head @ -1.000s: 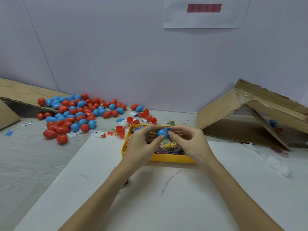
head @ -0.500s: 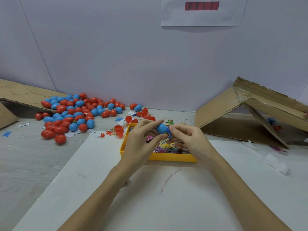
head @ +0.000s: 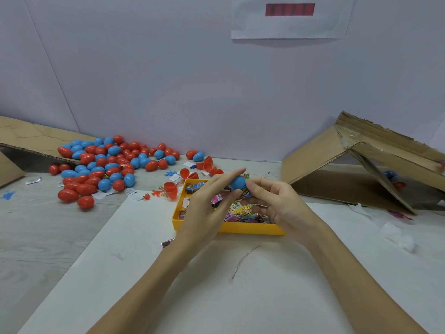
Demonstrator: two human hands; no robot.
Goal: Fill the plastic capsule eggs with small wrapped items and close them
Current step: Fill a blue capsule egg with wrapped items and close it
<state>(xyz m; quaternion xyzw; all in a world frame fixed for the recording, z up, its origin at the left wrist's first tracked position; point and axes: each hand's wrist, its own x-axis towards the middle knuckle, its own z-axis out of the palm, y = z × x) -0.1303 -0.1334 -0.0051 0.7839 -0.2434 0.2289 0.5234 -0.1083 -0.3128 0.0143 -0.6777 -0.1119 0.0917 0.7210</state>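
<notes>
A blue capsule egg half (head: 238, 183) is held above the yellow tray (head: 250, 229), with a small blue wrapped item (head: 246, 192) sticking out of its lower end. My right hand (head: 277, 204) pinches the wrapped item and the egg from the right. My left hand (head: 212, 201) touches the egg from the left, its thumb under it and its fingers stretched out along it. The tray holds several small colourful wrapped items (head: 237, 212).
A heap of closed red and blue eggs (head: 103, 165) lies at the left on the grey table. Open red egg halves (head: 172, 188) lie behind the tray. Cardboard boxes stand at the right (head: 356, 165) and far left (head: 29, 138). White paper (head: 216, 285) covers the near table.
Both hands have lifted the blue egg slightly. My left fingers have straightened out along it, and the wrapped item now shows at the egg's lower end.
</notes>
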